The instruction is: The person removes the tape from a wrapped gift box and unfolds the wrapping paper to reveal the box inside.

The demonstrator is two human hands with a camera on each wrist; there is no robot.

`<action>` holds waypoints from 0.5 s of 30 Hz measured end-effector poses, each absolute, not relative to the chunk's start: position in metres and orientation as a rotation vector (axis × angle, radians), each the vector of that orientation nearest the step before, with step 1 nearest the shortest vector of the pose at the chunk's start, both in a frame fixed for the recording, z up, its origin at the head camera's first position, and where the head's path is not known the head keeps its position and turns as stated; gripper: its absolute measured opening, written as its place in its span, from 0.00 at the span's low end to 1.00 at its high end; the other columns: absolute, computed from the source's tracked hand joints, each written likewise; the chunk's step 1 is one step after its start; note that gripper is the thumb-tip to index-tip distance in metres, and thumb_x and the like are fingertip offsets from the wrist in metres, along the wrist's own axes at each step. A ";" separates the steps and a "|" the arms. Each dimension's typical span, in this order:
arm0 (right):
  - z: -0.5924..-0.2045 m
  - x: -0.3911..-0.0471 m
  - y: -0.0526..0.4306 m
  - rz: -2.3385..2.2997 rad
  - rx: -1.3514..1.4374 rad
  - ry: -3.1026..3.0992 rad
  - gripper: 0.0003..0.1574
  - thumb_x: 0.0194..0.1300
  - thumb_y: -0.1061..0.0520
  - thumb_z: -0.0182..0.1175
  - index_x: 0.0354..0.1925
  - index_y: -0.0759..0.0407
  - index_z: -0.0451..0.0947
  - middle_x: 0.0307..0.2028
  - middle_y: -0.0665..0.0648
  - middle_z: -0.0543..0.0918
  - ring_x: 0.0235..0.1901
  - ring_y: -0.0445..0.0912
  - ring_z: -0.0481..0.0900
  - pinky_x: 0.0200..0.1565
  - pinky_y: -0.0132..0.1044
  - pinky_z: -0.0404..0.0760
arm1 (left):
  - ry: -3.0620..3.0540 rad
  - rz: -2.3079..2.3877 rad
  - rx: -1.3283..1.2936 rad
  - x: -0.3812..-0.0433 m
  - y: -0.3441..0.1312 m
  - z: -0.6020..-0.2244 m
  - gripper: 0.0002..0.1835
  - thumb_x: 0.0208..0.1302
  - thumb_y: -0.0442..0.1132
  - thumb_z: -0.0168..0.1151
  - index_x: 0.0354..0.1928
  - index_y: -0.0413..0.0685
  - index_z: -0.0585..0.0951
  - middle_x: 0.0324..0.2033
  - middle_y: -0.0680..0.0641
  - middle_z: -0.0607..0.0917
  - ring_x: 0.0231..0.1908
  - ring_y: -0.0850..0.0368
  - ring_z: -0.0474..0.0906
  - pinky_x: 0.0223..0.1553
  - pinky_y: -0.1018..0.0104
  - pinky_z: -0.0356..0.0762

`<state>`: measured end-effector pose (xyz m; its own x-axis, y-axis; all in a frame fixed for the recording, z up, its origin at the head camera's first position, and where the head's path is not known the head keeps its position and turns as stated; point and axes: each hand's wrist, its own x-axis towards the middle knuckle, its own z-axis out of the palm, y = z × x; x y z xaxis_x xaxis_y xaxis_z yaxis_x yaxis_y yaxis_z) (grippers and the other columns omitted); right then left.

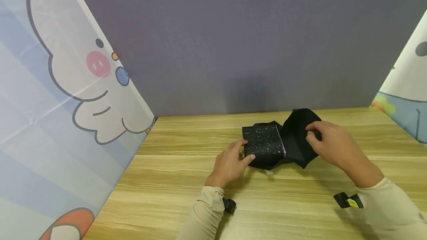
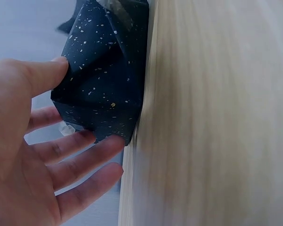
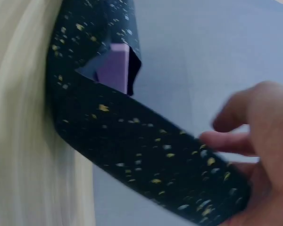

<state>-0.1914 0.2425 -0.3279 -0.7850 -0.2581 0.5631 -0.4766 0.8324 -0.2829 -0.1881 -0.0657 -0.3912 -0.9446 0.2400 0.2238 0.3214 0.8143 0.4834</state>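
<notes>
While the person's left hand steadies a small box half wrapped in black, gold-speckled paper, thumb on top and straight fingers against its near side, their right hand pinches the loose paper flap lifted just beside the box. A lilac box edge shows under the wrap. Everything rests on a light wooden table.
</notes>
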 end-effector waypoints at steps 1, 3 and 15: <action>-0.327 -0.191 0.244 0.564 0.524 -2.538 0.11 0.63 0.61 0.60 0.41 0.66 0.83 0.40 0.67 0.85 0.32 0.57 0.80 0.37 0.55 0.78 | -2.845 -0.798 -0.443 -0.188 -0.066 -0.391 0.31 0.69 0.64 0.57 0.70 0.63 0.72 0.64 0.53 0.77 0.45 0.63 0.82 0.44 0.55 0.79; -0.325 -0.192 0.248 0.553 0.505 -2.629 0.15 0.65 0.58 0.62 0.44 0.68 0.82 0.42 0.70 0.84 0.39 0.64 0.81 0.42 0.61 0.77 | -2.846 -0.798 -0.441 -0.188 -0.066 -0.391 0.31 0.69 0.64 0.57 0.70 0.63 0.72 0.64 0.53 0.77 0.44 0.64 0.81 0.44 0.55 0.79; -0.331 -0.199 0.259 0.470 0.482 -3.014 0.40 0.66 0.45 0.65 0.61 0.75 0.70 0.54 0.84 0.69 0.50 0.75 0.73 0.47 0.67 0.74 | -2.855 -0.806 -0.439 -0.188 -0.065 -0.390 0.31 0.69 0.64 0.57 0.70 0.62 0.72 0.65 0.53 0.76 0.46 0.63 0.81 0.46 0.54 0.79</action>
